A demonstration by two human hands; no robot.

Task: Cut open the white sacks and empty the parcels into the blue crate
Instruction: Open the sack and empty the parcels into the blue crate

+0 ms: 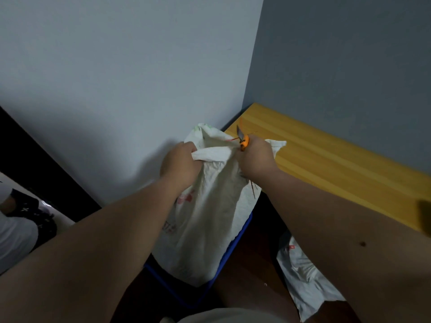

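A white woven sack (205,220) with red print stands upright inside the blue crate (235,248), hiding most of the crate's inside. My left hand (180,165) grips the bunched top edge of the sack on its left side. My right hand (255,157) holds the sack's top on the right together with small orange-handled scissors (242,138), whose blades point up beside a red string at the sack's mouth. No parcels are visible.
A yellow wooden table (338,164) runs along the grey wall on the right. A white plastic bag with red marks (303,276) lies on the dark floor under it. Another person's leg and black shoe (35,213) are at the left edge.
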